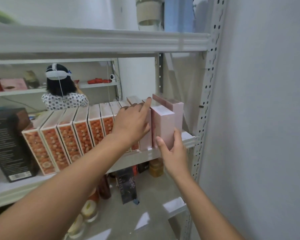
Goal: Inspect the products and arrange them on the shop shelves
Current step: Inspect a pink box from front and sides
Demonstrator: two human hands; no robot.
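Note:
A row of upright orange-patterned boxes stands on the middle shelf, followed to the right by pink boxes. My right hand grips the near end of one pink box, which sits partly in the row with its end sticking out over the shelf edge. My left hand lies spread on top of the neighbouring boxes, its index finger pointing at the box tops further back. Another pink box stands to the right, against the row's end.
A tall black box stands at the left of the shelf. The perforated shelf post and a grey wall bound the right side. Jars and dark boxes sit on the lower shelf. A person wearing a headset stands behind the rack.

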